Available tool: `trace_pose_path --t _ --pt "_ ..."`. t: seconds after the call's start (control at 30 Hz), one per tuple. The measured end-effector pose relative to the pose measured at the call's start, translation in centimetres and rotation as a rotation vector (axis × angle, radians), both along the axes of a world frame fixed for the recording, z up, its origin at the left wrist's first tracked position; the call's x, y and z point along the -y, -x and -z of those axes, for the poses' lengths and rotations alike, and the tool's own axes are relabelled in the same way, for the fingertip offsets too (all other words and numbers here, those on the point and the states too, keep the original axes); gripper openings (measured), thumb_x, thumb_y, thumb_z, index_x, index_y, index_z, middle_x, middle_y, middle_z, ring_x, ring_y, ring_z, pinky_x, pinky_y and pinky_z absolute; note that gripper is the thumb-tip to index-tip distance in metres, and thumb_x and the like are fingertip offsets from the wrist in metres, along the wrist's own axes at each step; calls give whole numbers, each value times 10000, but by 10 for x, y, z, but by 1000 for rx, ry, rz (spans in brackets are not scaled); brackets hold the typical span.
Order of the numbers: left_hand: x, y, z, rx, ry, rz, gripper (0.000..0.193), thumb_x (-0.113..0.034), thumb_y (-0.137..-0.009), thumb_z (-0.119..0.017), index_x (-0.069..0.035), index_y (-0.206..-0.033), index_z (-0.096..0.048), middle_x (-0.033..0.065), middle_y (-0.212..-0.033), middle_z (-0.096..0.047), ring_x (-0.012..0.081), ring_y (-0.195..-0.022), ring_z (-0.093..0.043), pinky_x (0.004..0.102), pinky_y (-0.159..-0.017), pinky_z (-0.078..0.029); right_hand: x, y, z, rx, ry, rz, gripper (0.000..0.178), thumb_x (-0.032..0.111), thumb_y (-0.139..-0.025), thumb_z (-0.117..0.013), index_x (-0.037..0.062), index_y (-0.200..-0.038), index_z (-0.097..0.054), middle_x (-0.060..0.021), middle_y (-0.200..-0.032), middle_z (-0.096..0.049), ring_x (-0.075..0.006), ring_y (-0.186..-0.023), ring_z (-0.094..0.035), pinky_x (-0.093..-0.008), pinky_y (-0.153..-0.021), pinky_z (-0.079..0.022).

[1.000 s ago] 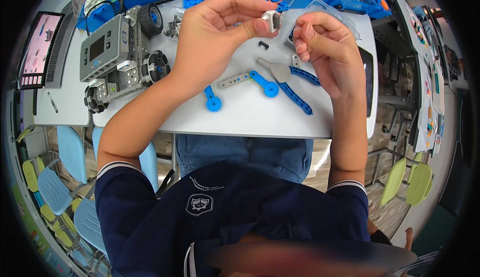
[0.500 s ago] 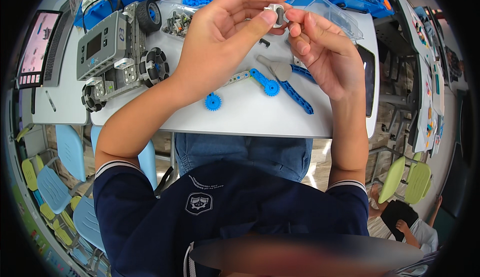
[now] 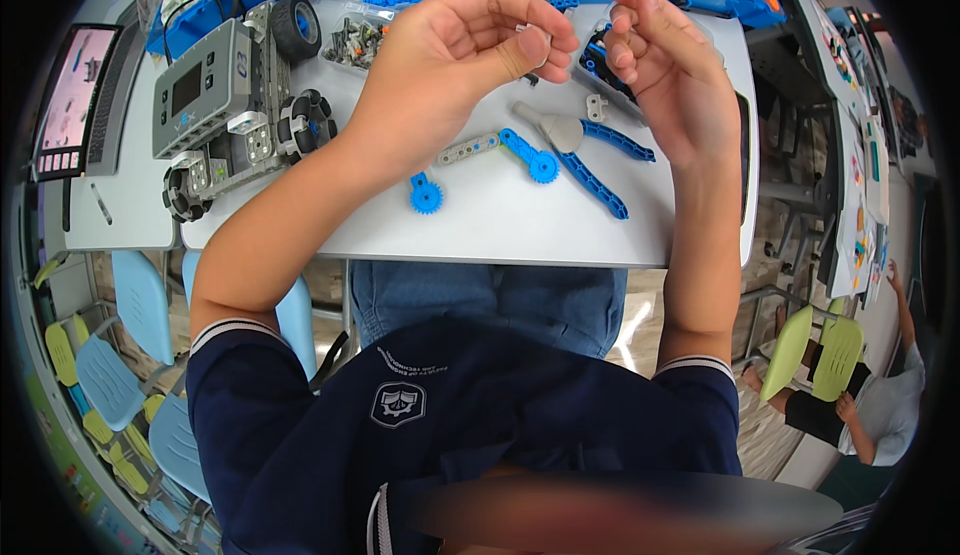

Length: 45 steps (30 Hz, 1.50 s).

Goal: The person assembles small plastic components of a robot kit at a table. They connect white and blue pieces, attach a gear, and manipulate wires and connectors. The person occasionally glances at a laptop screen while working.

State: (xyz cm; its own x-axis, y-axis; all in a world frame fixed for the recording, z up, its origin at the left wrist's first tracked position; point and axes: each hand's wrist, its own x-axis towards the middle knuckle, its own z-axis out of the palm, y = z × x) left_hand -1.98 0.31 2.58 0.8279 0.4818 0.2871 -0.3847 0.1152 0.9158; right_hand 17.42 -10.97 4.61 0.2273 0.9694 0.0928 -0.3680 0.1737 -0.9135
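White table [image 3: 485, 233] beneath both grips. Pinching a small white piece [image 3: 522, 28], mostly hidden, in the left hand [image 3: 450, 55]; with the right hand [image 3: 680, 85] apart, loosely bent, cannot tell whether around anything. Best to hold steady, edges uncovered, clear of pliers [image 3: 565, 135] nearer the body.

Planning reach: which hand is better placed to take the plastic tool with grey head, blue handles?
Right, likely: the right hand looks empty and sits nearer the blue handles; the left hand holds a mostly hidden white piece.

Pliers [image 3: 566, 138]: on table [image 3: 480, 227].
Beam [image 3: 468, 149]: nine o'clock of pliers.
Robot [image 3: 215, 85]: nine o'clock of beam.
Parts tray [image 3: 345, 67]: ten o'clock of pliers.
Small part [image 3: 523, 28]: in left hand [image 3: 440, 63].
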Motion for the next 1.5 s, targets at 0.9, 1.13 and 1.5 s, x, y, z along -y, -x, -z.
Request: trace_pose_path --t 0.9,1.13,1.5 --pt "5 1 3 60 -1354 -361 306 138 -685 -594 -20 -946 -622 86 -1025 -661 304 -967 -631 400 -847 -525 -11 11 11 1594 -256 456 196 31 -725 -728 47 -900 -640 -89 -883 -591 -268 -877 -565 -394 -804 -441" --pt "3 0 13 -201 -1446 -245 215 46 -741 -616 -21 -946 -613 78 -1019 -626 289 -1025 -613 387 -866 -520 9 0 -16 1461 -15 378 157 15 -785 -730 21 -931 -673 -58 -758 -599 -238 -671 -589 -337 -623 -475" --pt "1 1 18 -333 -1430 -270 229 31 -755 -614 -19 -975 -654 104 -986 -680 289 -994 -646 387 -861 -536 29 11 -2 1799 194 87 204 3 -766 -705 32 -965 -739 -126 -889 -676 -328 -798 -661 -409 -725 -527"
